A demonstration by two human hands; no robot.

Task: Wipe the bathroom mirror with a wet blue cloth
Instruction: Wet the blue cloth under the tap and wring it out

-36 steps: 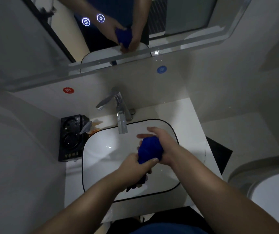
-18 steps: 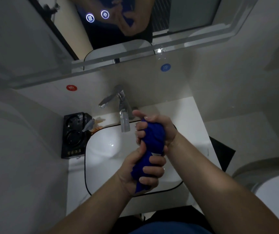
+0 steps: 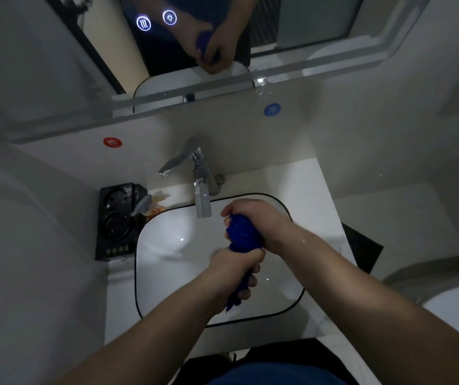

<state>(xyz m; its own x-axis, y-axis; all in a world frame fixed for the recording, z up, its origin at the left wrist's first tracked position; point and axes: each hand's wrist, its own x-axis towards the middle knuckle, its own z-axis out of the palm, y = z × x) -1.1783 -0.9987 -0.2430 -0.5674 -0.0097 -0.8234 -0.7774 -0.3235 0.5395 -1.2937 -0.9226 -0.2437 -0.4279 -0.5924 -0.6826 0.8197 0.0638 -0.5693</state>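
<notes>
A twisted blue cloth is held over the white sink basin. My right hand grips its upper end just right of the tap spout. Below it, my left hand grips the lower end, with a blue tail hanging out beneath the fingers. The mirror hangs on the wall above the sink and reflects both hands and the cloth. Two lit round touch buttons glow on its glass.
A chrome tap stands behind the basin. A black holder with small packets sits on the counter at the left. Red and blue round stickers mark the wall. A toilet stands at the right.
Both hands have twisted the cloth into a tight roll over the basin. My left hand has turned knuckles-up around the lower end, and the pair has shifted slightly toward the tap.
</notes>
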